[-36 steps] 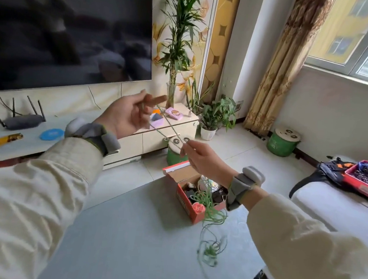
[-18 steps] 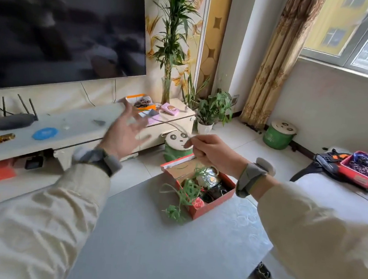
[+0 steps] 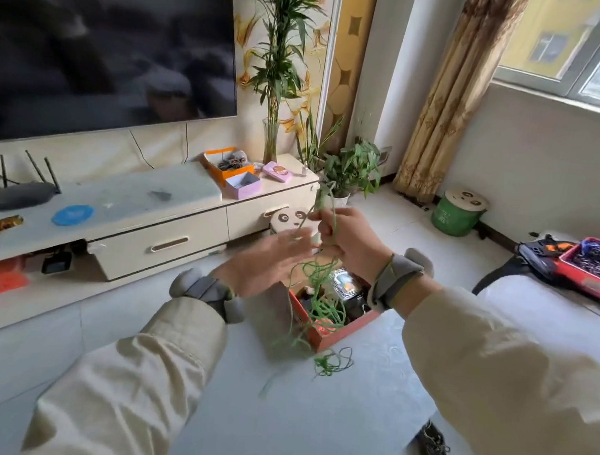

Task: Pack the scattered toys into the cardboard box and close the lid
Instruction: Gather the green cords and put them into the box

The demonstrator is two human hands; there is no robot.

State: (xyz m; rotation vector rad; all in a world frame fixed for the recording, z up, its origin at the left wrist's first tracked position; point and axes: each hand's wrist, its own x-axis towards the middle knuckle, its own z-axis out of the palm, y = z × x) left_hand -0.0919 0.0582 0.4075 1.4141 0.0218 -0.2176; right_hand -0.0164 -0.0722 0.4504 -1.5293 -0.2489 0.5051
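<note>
The left hand (image 3: 270,262) is showing only as a smear. Its fingers are lying straight and spread, and its grip is gaping wide, holding nothing that can be made out. Whether its fingertips are touching the strand crossing them cannot be told. It is covering the near-left corner of the open red-orange cardboard box (image 3: 351,328). Inside the box, dark toys and one shiny clear piece are peeking through in bits, too overlaid to name.

The right hand (image 3: 349,242) is hovering above the box, its grip curling tight round a bunch of the thin green cord (image 3: 320,309). A short end is sticking up above the knuckles. Loose, wiry loops are hanging down into the box and spilling over its front wall into a small knot on the smooth grey counter (image 3: 311,425). Padded grey bands are wrapping both wrists below creased cream sleeves.

The box is sitting near the counter's far right corner, and bare counter is stretching wide toward the viewer and to the left. A black laced shoe (image 3: 433,453) is lying on the floor just past the counter's right edge, partly cut off by it.
</note>
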